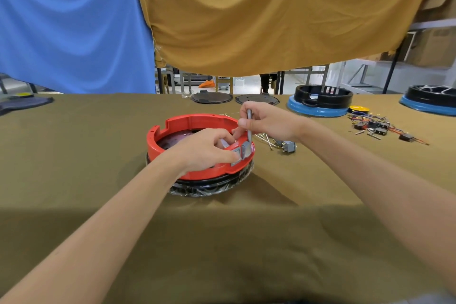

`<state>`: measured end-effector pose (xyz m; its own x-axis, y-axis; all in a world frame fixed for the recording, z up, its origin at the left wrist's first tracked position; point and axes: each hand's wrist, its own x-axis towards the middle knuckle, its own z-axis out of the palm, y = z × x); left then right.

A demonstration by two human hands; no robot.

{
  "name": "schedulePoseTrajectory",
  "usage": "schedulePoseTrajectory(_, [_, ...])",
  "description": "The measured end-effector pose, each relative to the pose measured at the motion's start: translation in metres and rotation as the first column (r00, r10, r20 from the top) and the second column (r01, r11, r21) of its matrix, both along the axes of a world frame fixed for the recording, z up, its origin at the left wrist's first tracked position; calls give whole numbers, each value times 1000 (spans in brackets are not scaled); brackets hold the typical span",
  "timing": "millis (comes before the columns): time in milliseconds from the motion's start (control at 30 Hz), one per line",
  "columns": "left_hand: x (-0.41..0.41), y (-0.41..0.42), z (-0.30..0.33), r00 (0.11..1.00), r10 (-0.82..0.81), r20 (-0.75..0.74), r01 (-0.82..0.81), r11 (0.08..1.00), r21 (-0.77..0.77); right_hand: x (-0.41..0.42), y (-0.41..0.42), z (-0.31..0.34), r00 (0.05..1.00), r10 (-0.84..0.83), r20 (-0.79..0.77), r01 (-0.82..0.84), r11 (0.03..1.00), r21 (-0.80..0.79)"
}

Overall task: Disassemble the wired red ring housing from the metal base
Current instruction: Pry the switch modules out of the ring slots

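Observation:
A red ring housing (195, 122) sits on a dark perforated metal base (209, 184) wrapped in clear film, in the middle of the table. Two grey switch blocks (243, 152) are set in the ring's near right wall. My left hand (204, 149) grips that part of the rim, fingers curled over it and the thumb pressing by the switches. My right hand (267, 119) holds a thin grey tool (249, 126) upright, its tip down at the switch blocks. Wiring inside the ring is hidden by my hands.
A loose grey switch with wires (287, 147) lies right of the ring. Several wired switches (380, 128) are scattered further right. Two black housings on blue rings (320, 102) (430, 100) and two dark round plates (212, 97) line the far edge. Blue and mustard cloths hang behind.

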<state>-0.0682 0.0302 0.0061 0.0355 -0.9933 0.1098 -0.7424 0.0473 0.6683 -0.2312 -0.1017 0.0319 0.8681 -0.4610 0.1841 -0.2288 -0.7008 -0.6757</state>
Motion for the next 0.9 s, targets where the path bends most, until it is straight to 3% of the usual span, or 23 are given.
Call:
schedulePoseTrajectory(133, [1,0,0,1000,-7,-11,7,1000,6,2,2,11,999,24,-31,-25,999,-24])
schedulePoseTrajectory(333, [1,1,0,1000,-12,-13,12,1000,-5,-6,3,1,976,-17,216,-1,997,83])
schedulePoseTrajectory(467, [0,1,-1,1000,-10,1,10,1000,-14,-24,-3,-25,870,-260,418,101,925,365])
schedulePoseTrajectory(567, [1,3,1,999,-44,5,44,999,-13,-26,-3,-41,821,-356,445,27,804,594])
schedulePoseTrajectory(633, [7,8,7,993,-118,-4,118,992,40,-28,-2,-48,829,-354,433,-7,768,641])
schedulePoseTrajectory(800, [23,19,24,979,-185,86,169,971,169,-33,14,-69,847,-259,465,57,913,403])
schedulePoseTrajectory(900, [20,19,17,976,-125,180,112,991,80,-39,18,-74,925,-166,343,186,982,-28])
